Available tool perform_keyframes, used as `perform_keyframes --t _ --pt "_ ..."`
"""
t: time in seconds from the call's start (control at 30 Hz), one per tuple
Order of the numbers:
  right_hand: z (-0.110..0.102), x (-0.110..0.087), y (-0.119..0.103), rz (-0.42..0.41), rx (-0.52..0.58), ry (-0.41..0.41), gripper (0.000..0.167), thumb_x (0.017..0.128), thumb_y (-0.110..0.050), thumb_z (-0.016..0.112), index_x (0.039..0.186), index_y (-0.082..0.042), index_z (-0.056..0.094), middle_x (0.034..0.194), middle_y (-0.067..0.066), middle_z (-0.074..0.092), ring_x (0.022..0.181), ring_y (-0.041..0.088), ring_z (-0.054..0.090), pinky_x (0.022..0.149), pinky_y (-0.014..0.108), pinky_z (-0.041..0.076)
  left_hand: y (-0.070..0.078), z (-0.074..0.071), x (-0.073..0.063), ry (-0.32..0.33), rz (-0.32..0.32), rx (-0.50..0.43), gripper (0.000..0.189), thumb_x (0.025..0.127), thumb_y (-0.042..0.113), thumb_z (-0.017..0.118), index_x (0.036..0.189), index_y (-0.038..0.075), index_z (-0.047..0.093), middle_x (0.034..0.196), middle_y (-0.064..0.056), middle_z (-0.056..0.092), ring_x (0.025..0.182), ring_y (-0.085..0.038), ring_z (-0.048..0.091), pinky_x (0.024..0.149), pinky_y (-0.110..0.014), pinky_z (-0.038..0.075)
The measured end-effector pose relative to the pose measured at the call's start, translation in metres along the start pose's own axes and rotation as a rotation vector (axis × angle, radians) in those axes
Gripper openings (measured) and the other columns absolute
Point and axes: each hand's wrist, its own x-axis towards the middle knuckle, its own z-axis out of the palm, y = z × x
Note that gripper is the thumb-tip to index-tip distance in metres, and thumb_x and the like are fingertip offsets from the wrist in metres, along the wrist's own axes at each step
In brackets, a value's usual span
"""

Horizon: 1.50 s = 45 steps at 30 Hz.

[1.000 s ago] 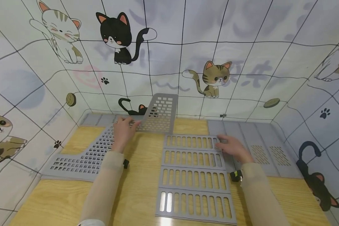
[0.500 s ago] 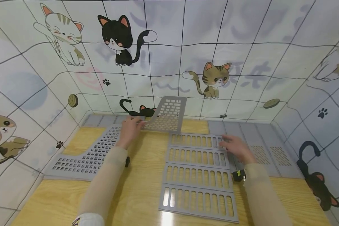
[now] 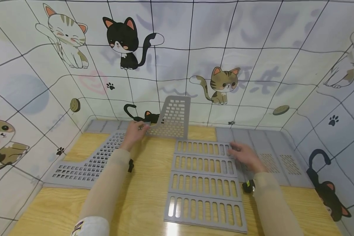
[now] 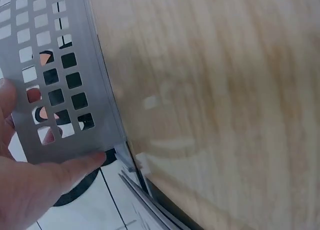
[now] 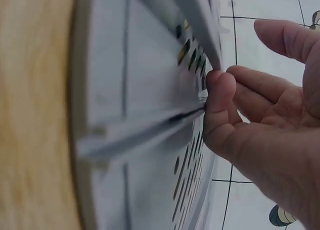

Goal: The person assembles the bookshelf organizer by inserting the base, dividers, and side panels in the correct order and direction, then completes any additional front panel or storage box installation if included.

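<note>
At the back of the table, my left hand (image 3: 133, 134) pinches the low end of a grey perforated L-shaped panel (image 3: 177, 119), which stands on edge before the wall. In the left wrist view the thumb lies along the lower rim of that panel (image 4: 65, 70), fingers on its other side. To the right, my right hand (image 3: 246, 154) is at the far right corner of a grey slotted panel (image 3: 206, 193) with several rows of long openings. In the right wrist view, thumb and a fingertip pinch the edge of the slotted panel (image 5: 197, 20); other fingers are off it.
A matching perforated panel (image 3: 97, 162) lies at left, partly under my left forearm. Plain grey boards (image 3: 255, 139), some with small slits, lie at right. More grey strips (image 3: 101, 125) lie at back left. A cat-print cloth wall (image 3: 177, 59) encloses the wooden table (image 3: 147, 186).
The standing perforated panel and my left hand have shifted slightly to the right overall. The slotted panel and my right hand have also moved slightly right. Both hands keep their holds.
</note>
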Motion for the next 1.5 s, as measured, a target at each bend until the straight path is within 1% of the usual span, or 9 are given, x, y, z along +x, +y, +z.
perform_keyframes --t 0.27,0.4,0.57,0.73,0.87,1.03,1.2,1.27,1.5 --pt "0.01 0.006 -0.003 -0.047 -0.001 -0.037 0.065 0.106 -0.034 0.056 0.16 -0.005 0.035 0.153 0.03 0.045 0.14 0.051 0.042 0.113 0.067 0.035 0.029 0.017 0.0 -0.021 0.034 0.023 0.032 0.108 0.032 0.056 0.113 0.005 0.073 0.122 -0.02 0.055 0.11 -0.034 0.052 0.09 -0.051 0.049" --pt "0.012 0.008 -0.002 -0.034 0.016 -0.031 0.066 0.106 -0.034 0.056 0.161 -0.006 0.033 0.154 0.029 0.045 0.142 0.05 0.04 0.115 0.068 0.031 0.03 0.019 -0.003 -0.014 -0.066 -0.08 0.042 0.107 0.037 0.057 0.132 0.004 0.06 0.135 -0.023 0.049 0.118 -0.038 0.053 0.098 -0.054 0.049" --pt "0.014 0.009 -0.002 -0.034 0.022 -0.023 0.065 0.106 -0.033 0.056 0.161 -0.007 0.033 0.156 0.028 0.043 0.143 0.05 0.039 0.115 0.068 0.031 0.022 0.022 -0.005 0.001 -0.22 -0.247 0.073 0.106 0.044 0.057 0.156 0.0 0.028 0.155 -0.029 0.039 0.141 -0.044 0.042 0.115 -0.057 0.037" --pt "0.015 0.01 -0.005 -0.031 -0.02 -0.032 0.066 0.107 -0.033 0.055 0.163 -0.01 0.03 0.155 0.03 0.042 0.143 0.051 0.038 0.115 0.068 0.029 0.022 0.032 -0.003 -0.059 -0.229 -0.3 0.082 0.107 0.043 0.052 0.161 -0.003 0.011 0.156 -0.034 0.036 0.143 -0.048 0.04 0.116 -0.057 0.036" --pt "0.014 0.011 -0.008 -0.022 -0.032 -0.071 0.068 0.107 -0.035 0.054 0.164 -0.011 0.025 0.159 0.03 0.036 0.148 0.051 0.029 0.118 0.069 0.023 0.028 0.035 -0.007 -0.067 -0.254 -0.235 0.085 0.107 0.043 0.051 0.161 -0.005 0.006 0.154 -0.038 0.036 0.14 -0.05 0.043 0.115 -0.058 0.038" --pt "0.01 0.012 -0.01 -0.038 -0.032 -0.097 0.067 0.108 -0.031 0.05 0.165 -0.009 0.021 0.165 0.027 0.026 0.151 0.05 0.024 0.12 0.069 0.014 0.038 0.037 -0.012 -0.087 -0.227 -0.187 0.087 0.106 0.042 0.051 0.162 -0.005 0.004 0.154 -0.038 0.037 0.138 -0.051 0.045 0.113 -0.06 0.04" --pt "0.008 0.013 -0.013 -0.078 -0.061 -0.085 0.067 0.107 -0.029 0.051 0.163 -0.004 0.023 0.165 0.029 0.025 0.151 0.051 0.022 0.12 0.068 0.014 0.047 0.043 -0.017 -0.167 -0.174 -0.25 0.092 0.106 0.045 0.051 0.164 0.002 -0.005 0.161 -0.032 0.03 0.145 -0.048 0.037 0.117 -0.06 0.035" --pt "0.009 0.015 -0.015 -0.083 -0.081 -0.075 0.068 0.106 -0.029 0.052 0.163 -0.002 0.024 0.166 0.029 0.022 0.152 0.052 0.016 0.121 0.068 0.014 0.049 0.044 -0.019 -0.17 -0.19 -0.275 0.095 0.105 0.045 0.053 0.164 0.003 -0.007 0.164 -0.032 0.025 0.149 -0.047 0.031 0.119 -0.06 0.032" --pt "0.011 0.016 -0.015 -0.024 -0.015 -0.06 0.068 0.106 -0.029 0.052 0.163 -0.005 0.024 0.167 0.024 0.023 0.153 0.048 0.019 0.121 0.067 0.015 0.054 0.043 -0.023 -0.152 -0.253 -0.241 0.08 0.103 0.04 0.055 0.161 -0.003 0.021 0.161 -0.029 0.032 0.148 -0.047 0.033 0.118 -0.058 0.034"
